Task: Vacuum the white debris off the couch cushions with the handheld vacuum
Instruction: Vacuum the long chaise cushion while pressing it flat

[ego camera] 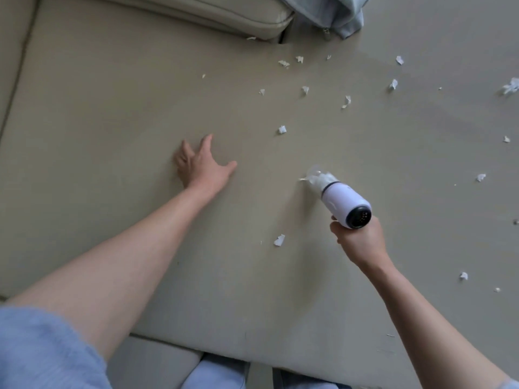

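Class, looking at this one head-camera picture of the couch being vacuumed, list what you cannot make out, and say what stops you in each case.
- Handheld vacuum handle: hidden inside the right hand.
- Its nozzle mouth: blurred, behind the clear cup packed with white scraps.
- Lights on its dark end cap: too small to read.
- White debris at the right edge: cut off by the frame.
- Grey-blue cloth: cut off by the top edge.
- Left hand palm: pressed flat on the cushion.

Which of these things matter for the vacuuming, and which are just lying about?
Job:
- white cylindrical handheld vacuum, in right hand
- scattered white paper scraps
- beige fabric couch cushion
- left hand, pressed flat

Lying about:
- grey-blue cloth
- beige back pillow
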Demonstrator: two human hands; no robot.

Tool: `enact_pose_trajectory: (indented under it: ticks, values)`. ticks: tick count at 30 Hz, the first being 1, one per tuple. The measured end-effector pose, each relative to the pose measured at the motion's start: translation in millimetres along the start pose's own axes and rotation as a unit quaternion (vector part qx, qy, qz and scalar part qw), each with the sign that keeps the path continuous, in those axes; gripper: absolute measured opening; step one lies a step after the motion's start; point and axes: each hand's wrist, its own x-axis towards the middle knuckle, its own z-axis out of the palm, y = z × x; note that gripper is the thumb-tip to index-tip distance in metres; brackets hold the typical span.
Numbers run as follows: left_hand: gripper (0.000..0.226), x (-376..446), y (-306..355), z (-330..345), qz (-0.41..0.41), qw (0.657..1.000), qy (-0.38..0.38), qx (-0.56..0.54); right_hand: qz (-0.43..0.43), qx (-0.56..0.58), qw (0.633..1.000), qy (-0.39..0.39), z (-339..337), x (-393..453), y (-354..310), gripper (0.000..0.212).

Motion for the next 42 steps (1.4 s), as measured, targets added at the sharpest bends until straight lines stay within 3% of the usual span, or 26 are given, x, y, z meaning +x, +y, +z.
enact_pose_trajectory:
  ticks: [5, 9, 13, 17, 23, 34, 38, 42]
  values:
    - [0.126, 20.7, 12.0, -5.3, -0.019, 0.998, -0.021, 0.064, -0.002, -0.005, 0.999, -0.048, 25.3, -0.9, -11.1, 0.025]
    - [0.15, 38.1, 12.5, -16.2, -0.053, 0.993, -0.047, 0.094, -0.051, -0.022, 0.997, -0.062, 36.5, 10.7, -39.9, 0.036]
    - [0.153, 64.6, 19.0, -34.8, -0.107, 0.992, -0.046, 0.053, -0.077, -0.003, 0.997, -0.023, 41.7, 41.2, -85.0, 0.032]
    - [0.16, 82.7, 27.3, -38.7, -0.149, 0.985, -0.066, 0.048, -0.101, -0.026, 0.994, -0.035, 54.8, 61.8, -111.0, 0.034]
    - [0.163, 91.2, 30.6, -38.5, -0.153, 0.981, -0.093, 0.079, -0.099, -0.026, 0.994, -0.045, 62.1, 69.3, -118.1, 0.032]
    - [0.163, 94.7, 33.5, -41.3, -0.167, 0.972, -0.143, 0.078, -0.176, -0.057, 0.982, -0.048, 95.4, 104.1, -184.2, 0.032]
    - [0.164, 94.1, 35.0, -43.4, -0.174, 0.969, -0.161, 0.076, -0.233, -0.101, 0.963, -0.087, 114.2, 96.2, -212.1, 0.015]
    - [0.166, 97.0, 36.6, -47.5, -0.185, 0.963, -0.177, 0.079, -0.308, -0.177, 0.926, -0.129, 150.4, 91.3, -253.7, 0.019]
